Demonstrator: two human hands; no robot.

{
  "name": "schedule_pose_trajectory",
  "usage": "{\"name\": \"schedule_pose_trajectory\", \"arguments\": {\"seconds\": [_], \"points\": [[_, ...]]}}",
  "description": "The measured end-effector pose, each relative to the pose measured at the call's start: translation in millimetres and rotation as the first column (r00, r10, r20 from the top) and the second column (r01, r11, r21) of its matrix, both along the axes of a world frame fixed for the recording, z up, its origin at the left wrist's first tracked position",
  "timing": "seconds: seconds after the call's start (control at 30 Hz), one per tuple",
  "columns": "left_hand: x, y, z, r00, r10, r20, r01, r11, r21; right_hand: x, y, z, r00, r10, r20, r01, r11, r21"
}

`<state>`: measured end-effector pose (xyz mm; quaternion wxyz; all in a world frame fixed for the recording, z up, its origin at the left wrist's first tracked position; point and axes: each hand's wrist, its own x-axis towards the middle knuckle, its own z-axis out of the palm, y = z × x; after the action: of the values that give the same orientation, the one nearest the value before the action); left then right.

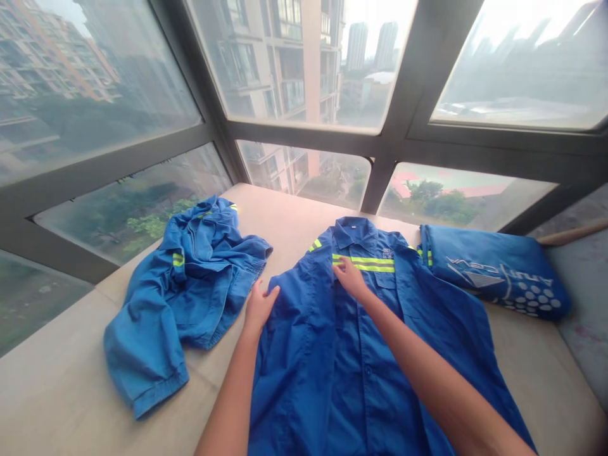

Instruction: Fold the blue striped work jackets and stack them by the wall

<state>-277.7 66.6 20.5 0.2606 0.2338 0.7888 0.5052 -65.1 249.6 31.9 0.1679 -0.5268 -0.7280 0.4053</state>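
A blue work jacket (365,329) with yellow-green reflective stripes lies front up, collar at the far end, on the pale surface. My left hand (259,306) is at the jacket's left sleeve edge, thumb and fingers apart, with nothing visibly gripped. Across the chest reaches my right arm; my right hand (349,277) touches the jacket near the left end of the chest stripe, fingers bent together. Whether cloth is pinched there is too small to tell. To the left, a second blue jacket (190,278) lies crumpled, close to my left hand.
At the right, a folded blue bag or cloth (498,272) with white print lies against the jacket's far sleeve. Grey-framed windows (304,134) rise behind the pale ledge (57,386). A wall (584,285) bounds the right side.
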Motion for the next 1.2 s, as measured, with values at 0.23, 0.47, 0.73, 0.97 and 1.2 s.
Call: {"name": "schedule_pose_trajectory", "arguments": {"seconds": [0.23,0.47,0.73,0.97,1.2], "points": [[-22.0,28.5,6.0,0.963,-0.097,0.25,0.065,0.989,0.132,-71.1,80.1,-4.4,0.999,0.002,0.041,-0.006,0.996,0.085],[-46.2,34.3,0.5,0.998,-0.031,-0.056,0.031,0.999,0.008,-88.7,107.5,-14.0,1.0,0.012,0.019,-0.014,0.992,0.129],[13.6,-9.9,14.8,0.638,-0.259,-0.725,0.101,0.962,-0.255,-59.3,23.8,-9.7,0.991,0.109,0.082,-0.135,0.87,0.474],[116.7,-133.9,-6.0,0.309,-0.564,-0.766,0.19,0.826,-0.531,-53.2,-23.2,-29.5,0.837,0.399,0.375,-0.539,0.719,0.439],[114.6,-207.4,-10.7,0.172,-0.609,-0.774,0.149,0.793,-0.591,-49.3,-36.1,-11.9,0.846,0.36,0.393,-0.514,0.744,0.426]]}}
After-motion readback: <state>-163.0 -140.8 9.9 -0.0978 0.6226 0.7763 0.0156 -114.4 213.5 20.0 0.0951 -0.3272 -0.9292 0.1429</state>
